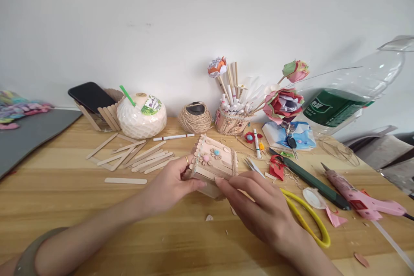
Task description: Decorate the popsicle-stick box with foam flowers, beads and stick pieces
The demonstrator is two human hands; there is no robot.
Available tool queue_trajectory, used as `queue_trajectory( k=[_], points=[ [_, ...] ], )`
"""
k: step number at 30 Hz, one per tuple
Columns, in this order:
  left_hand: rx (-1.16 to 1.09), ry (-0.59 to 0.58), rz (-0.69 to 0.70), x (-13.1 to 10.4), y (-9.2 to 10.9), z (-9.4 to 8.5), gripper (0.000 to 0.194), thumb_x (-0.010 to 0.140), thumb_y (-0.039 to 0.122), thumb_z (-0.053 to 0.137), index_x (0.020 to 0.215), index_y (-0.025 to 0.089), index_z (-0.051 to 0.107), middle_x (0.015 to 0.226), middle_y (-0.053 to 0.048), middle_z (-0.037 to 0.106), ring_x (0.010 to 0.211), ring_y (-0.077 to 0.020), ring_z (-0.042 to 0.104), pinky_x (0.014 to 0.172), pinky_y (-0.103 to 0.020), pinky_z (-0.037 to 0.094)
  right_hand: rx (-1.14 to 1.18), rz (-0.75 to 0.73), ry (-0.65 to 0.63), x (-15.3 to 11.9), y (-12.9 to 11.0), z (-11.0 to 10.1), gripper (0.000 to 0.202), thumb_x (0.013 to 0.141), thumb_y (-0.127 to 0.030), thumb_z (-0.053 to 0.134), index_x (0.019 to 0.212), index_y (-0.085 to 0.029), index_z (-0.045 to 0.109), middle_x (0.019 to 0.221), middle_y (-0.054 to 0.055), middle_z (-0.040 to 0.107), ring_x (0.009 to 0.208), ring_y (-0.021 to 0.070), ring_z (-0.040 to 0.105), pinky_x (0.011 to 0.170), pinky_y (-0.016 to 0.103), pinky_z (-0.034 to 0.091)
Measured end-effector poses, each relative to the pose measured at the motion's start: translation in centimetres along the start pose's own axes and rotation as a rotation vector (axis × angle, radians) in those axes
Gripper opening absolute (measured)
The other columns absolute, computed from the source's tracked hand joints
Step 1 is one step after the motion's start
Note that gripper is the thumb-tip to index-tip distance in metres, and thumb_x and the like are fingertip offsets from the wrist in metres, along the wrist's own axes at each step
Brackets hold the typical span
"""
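A small craft-stick box (223, 164) is tilted above the table in front of me. Twine and a beaded trim run along its edges, and two flowers, one with a pink pompom and one with a blue one, decorate the side facing up. My left hand (171, 183) grips its left end, thumb along the lower edge. At the lower right edge, the fingertips of my right hand (258, 202) press on the sticks; whether something tiny is between them cannot be made out. Yellow-handled scissors (318, 224) lie beside my right hand.
Loose craft sticks (152, 159) lie at left, near a phone (92, 97) in a stick holder and a coconut (142, 118). Behind the box stand a twine ball (195, 118) and a filled pen holder (233, 125). A pink glue gun (362, 198) and large bottle (339, 103) are right.
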State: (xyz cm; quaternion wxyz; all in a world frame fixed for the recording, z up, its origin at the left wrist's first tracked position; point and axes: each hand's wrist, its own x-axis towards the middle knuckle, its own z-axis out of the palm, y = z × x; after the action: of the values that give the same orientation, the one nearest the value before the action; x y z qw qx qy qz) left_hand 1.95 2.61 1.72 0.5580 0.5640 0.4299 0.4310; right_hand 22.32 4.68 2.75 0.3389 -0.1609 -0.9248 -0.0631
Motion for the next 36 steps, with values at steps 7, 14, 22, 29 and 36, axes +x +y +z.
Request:
queue_trajectory(
  k=[7,14,22,29,36],
  points=[
    [-0.039,-0.005,-0.032,-0.1,0.0,-0.1,0.029,0.074,0.02,0.063,0.102,0.016,0.057,0.102,-0.004,0.068,0.094,-0.02,0.062,0.083,-0.03,0.047,0.07,0.227,0.091,-0.5,0.0,0.6,0.021,0.084,-0.008,0.053,0.101,-0.017,0.059,0.083,0.005,0.058,0.072,0.0137,0.056,0.06,0.026,0.05],
    [0.001,0.059,-0.051,-0.6,0.2,0.9,0.032,0.071,0.02,0.066,0.102,0.018,0.056,0.103,-0.005,0.069,0.094,-0.0216,0.063,0.082,-0.032,0.049,0.091,0.273,0.115,-0.3,-1.1,1.4,0.014,0.082,-0.01,0.056,0.094,-0.016,0.062,0.081,0.005,0.058,0.07,0.0138,0.054,0.059,0.026,0.049],
    [0.013,0.157,-0.029,-0.7,0.0,1.6,0.037,0.071,0.026,0.067,0.106,0.018,0.055,0.109,-0.006,0.067,0.099,-0.0223,0.061,0.087,-0.033,0.046,0.131,0.319,0.18,0.0,-1.9,1.9,0.012,0.08,-0.008,0.057,0.088,-0.015,0.062,0.077,0.005,0.059,0.068,0.0141,0.055,0.056,0.026,0.048],
    [-0.007,0.152,-0.03,-0.7,-0.1,1.8,0.032,0.075,0.028,0.064,0.105,0.019,0.057,0.108,-0.005,0.067,0.101,-0.0226,0.06,0.088,-0.035,0.047,0.117,0.309,0.184,0.1,-1.9,1.9,0.012,0.08,-0.008,0.057,0.087,-0.016,0.062,0.075,0.004,0.059,0.066,0.0135,0.055,0.055,0.025,0.048],
    [-0.033,0.154,-0.053,-0.8,0.1,1.8,0.029,0.075,0.028,0.064,0.102,0.018,0.058,0.104,-0.005,0.069,0.097,-0.0219,0.062,0.086,-0.033,0.048,0.135,0.324,0.169,-0.6,-1.5,1.6,0.017,0.08,-0.007,0.056,0.093,-0.017,0.06,0.081,0.004,0.058,0.07,0.0128,0.057,0.059,0.024,0.05]
  ],
)
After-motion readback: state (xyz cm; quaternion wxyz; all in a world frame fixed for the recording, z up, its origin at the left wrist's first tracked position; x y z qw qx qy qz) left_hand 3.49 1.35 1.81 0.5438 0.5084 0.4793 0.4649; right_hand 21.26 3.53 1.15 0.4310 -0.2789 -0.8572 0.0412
